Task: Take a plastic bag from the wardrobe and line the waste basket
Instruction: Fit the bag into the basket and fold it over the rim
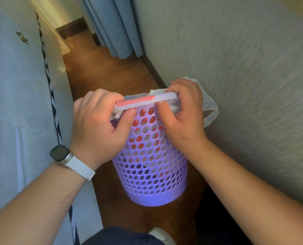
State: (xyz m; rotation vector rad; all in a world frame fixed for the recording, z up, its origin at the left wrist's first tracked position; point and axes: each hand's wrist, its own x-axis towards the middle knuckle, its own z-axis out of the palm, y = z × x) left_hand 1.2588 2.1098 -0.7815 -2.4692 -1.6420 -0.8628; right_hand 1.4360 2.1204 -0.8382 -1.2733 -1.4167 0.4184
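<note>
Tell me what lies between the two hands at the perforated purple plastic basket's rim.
In the head view, the folded red-and-white plastic bag edge spans from left hand to right hand, over the basket.

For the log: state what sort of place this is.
Probably a bedroom: a grey quilted bed cover on the left, blue pleated curtains over a brown wooden floor, and a purple perforated plastic waste basket by the wall.

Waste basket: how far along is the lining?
Done: the plastic bag is out and already sits inside the purple waste basket; its red print shows through the holes. In hand: the left hand and right hand pinch the bag's edge folded over the near rim. Left: one bag handle hangs loose on the wall side; the far rim is hidden, so cannot tell.
</note>
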